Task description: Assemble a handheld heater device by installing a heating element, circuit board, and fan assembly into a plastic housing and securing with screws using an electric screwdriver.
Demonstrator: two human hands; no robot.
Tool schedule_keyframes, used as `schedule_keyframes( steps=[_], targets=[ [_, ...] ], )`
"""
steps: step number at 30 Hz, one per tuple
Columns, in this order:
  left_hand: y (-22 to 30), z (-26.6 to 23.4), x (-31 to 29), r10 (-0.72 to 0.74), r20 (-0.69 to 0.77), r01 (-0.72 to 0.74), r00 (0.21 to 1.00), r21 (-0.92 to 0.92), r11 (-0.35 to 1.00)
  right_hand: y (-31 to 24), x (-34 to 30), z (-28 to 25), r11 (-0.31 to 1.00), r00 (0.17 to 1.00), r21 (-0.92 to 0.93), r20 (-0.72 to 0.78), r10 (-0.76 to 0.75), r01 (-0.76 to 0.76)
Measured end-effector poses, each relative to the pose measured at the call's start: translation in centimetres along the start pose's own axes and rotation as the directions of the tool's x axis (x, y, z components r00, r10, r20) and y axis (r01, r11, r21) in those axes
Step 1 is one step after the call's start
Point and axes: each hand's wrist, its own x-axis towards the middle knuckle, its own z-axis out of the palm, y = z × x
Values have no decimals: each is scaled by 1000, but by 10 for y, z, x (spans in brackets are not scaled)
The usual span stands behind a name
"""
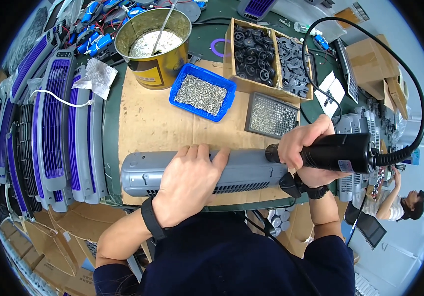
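A long grey plastic housing (142, 170) with slotted vents lies across the cardboard on the bench in front of me. My left hand (187, 172) is laid over its middle, palm down, with the fingers bent over the far edge. In my right hand (303, 148) is a black electric screwdriver (340, 152), lying roughly level, its nose pointing left over the housing's right end. Its bit is not visible, so contact with a screw cannot be told. Beyond the housing are a blue tray (177, 101) of small screws and a dark perforated screw plate (282, 118) holding more screws.
A metal can (152, 74) with a stick stands behind the blue tray. A divided wooden box (229, 54) holds black wheels and grey parts. The screwdriver's cable (422, 98) arches at right. Purple-grey housings (54, 123) stand stacked at left. Another person (392, 204) works far right.
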Motion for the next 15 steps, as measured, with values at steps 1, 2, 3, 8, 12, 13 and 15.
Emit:
schedule_keyframes(
  steps=[1, 2, 3, 8, 12, 13, 15],
  targets=[
    [0, -1, 0, -1, 5, 1, 1000, 0, 1000, 0, 0, 1, 1000, 1000, -15, 2, -21, 21],
    [0, -2, -1, -3, 4, 3, 1000, 0, 1000, -1, 1, 2, 1000, 1000, -14, 4, -21, 21],
    [0, -3, -2, -8, 19, 8, 1000, -20, 1000, -2, 1, 4, 1000, 999, -23, -39, -15, 14],
    [-16, -10, -27, -6, -143, -15, 990, -146, 989, -21, 10, 20, 982, 983, -135, -106, -148, 134],
    [-38, -15, -47, -84, -176, 84, 981, -7, 996, -30, 34, 56, 973, 974, 68, 16, -224, 222],
    [-39, -16, -47, -77, -152, 79, 985, 9, 997, -24, 41, 62, 976, 979, 87, 24, -203, 200],
    [-41, -9, -45, -69, -129, 77, 989, 56, 995, -9, 51, 77, 982, 992, 142, 20, -128, 124]
  ],
)
